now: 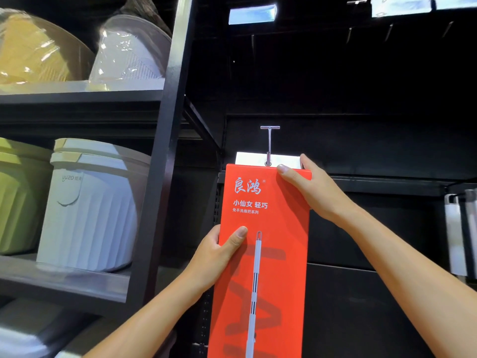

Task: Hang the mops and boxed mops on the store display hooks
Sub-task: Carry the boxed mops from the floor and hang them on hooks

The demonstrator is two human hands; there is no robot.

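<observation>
A tall red mop box [265, 218] with white lettering and a mop picture stands upright against the dark display wall. My left hand [219, 257] grips its left edge at mid-height, thumb on the front. My right hand [309, 189] holds its top right corner, thumb on the front and fingers behind. A metal display hook [269, 143] sticks out just above the box's top edge, and its tip meets the white top flap [247, 158] behind the red front. I cannot tell whether the box hangs on the hook.
Left of a black upright post [165, 151] are shelves with a white ribbed bucket [90, 210], a green bucket [15, 197] and wrapped basins above. Bare hooks [388, 32] and price tags [251, 14] line the top. White packaged goods [459, 228] hang at the right edge.
</observation>
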